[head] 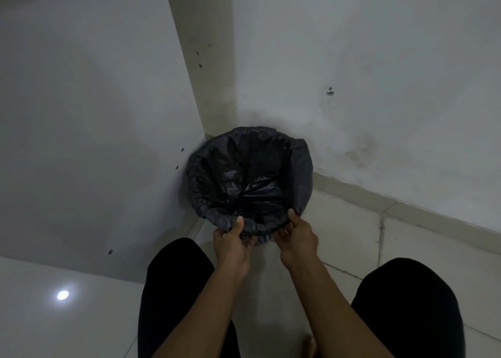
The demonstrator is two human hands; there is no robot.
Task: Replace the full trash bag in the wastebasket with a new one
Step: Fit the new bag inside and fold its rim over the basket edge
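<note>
A black trash bag lines a round wastebasket that stands on the floor in a corner. The bag's edge is folded over the rim all around, and only a small patch of the perforated basket wall shows below the fold, between my hands. My left hand pinches the folded bag edge at the near rim, thumb on top. My right hand grips the same near edge a little to the right, fingers curled under the fold. The inside of the bag looks dark and crumpled.
A white panel stands close on the left of the basket and a stained white wall runs behind it. My knees in black trousers flank my forearms above the pale tiled floor.
</note>
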